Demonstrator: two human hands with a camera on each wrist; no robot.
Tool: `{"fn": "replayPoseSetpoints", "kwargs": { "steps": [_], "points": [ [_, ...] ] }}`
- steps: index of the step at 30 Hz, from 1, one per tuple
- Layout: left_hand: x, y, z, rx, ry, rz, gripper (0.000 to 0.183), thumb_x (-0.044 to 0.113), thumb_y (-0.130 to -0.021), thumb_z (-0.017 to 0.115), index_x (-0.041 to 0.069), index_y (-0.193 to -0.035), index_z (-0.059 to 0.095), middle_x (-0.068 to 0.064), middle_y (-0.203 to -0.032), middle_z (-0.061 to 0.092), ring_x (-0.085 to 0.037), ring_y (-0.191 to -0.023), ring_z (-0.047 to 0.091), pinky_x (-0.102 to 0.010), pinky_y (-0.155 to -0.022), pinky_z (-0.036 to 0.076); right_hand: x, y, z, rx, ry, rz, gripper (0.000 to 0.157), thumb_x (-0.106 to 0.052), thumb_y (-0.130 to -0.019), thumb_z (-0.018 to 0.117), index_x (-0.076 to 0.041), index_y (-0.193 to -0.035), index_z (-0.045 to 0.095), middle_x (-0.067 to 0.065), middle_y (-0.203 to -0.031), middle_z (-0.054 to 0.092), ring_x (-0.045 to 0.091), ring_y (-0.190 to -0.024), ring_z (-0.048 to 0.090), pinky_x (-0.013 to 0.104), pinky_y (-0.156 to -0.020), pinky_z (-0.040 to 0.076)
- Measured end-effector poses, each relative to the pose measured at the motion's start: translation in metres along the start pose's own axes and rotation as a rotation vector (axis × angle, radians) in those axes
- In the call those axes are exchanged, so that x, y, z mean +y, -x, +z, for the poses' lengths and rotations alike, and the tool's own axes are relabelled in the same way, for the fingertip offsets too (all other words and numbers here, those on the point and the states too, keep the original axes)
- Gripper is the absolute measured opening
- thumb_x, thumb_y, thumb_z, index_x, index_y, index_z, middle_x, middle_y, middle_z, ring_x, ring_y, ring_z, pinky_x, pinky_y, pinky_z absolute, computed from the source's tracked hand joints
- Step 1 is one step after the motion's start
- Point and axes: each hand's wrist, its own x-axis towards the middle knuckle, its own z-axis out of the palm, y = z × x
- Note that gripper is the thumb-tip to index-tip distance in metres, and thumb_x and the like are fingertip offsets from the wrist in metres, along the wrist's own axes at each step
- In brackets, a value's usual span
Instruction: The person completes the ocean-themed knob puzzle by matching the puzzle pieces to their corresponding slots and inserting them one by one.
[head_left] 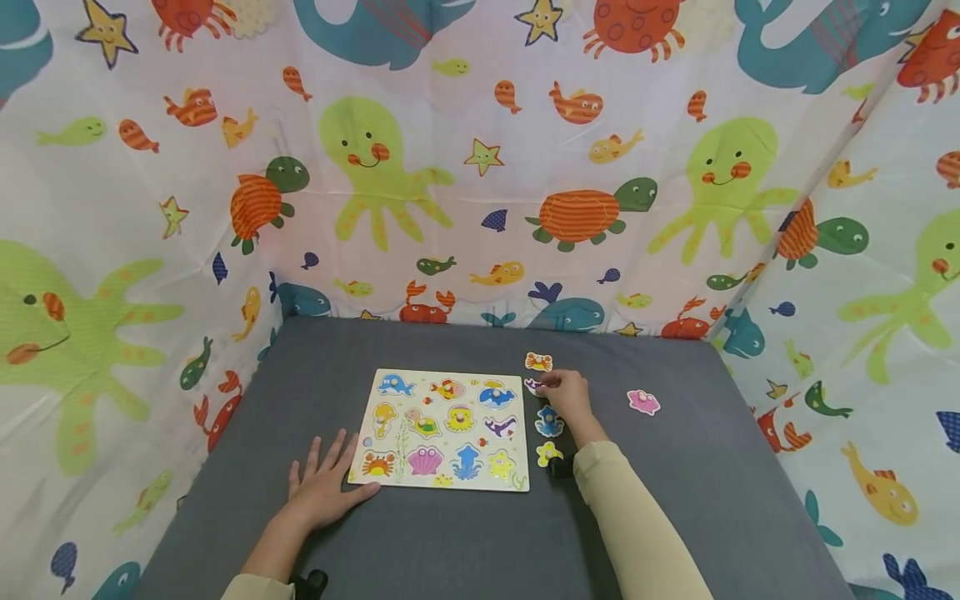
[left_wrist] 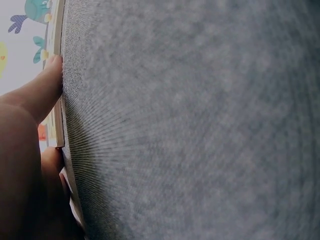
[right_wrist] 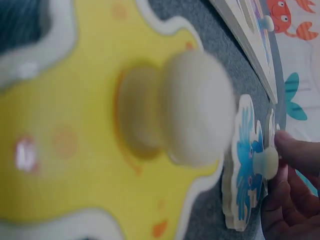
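A sea-animal puzzle board (head_left: 450, 485) lies on the grey table. My left hand (head_left: 318, 492) rests at its lower left corner with fingers spread; in the left wrist view, the thumb (left_wrist: 48, 85) touches the board's edge. To the right of the board, my right hand (head_left: 567, 396) pinches a purple-and-white puzzle piece (head_left: 533, 386), mostly hidden by the fingers. Near that hand are an orange crab piece (head_left: 538, 362), a blue squid piece (head_left: 549, 422) and a yellow starfish piece (head_left: 549, 454). The starfish's round knob (right_wrist: 197, 107) fills much of the right wrist view.
A pink shell piece (head_left: 643, 402) lies apart, farther right on the grey table (head_left: 465, 546). A curtain (head_left: 480, 250) printed with sea animals hangs along the back and both sides of the table.
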Motion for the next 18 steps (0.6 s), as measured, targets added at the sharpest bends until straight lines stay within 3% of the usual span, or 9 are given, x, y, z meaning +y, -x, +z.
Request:
{"fn": "replayPoseSetpoints", "kwargs": {
  "steps": [18],
  "points": [
    [0.0,-0.0011,-0.0005,-0.002,-0.012,-0.002,0.113,0.083,-0.079,0.057,0.02,-0.164,0.016,-0.011,-0.171,0.004,-0.047,-0.153,-0.014,-0.076,-0.112,-0.013,-0.0035,0.0036,-0.0021,0.025,0.025,-0.021,0.013,-0.015,-0.091,0.077,-0.008,-0.101,0.081,0.01,-0.1,0.075,0.026,-0.092,0.066,0.043,-0.082,0.057]
  ]
}}
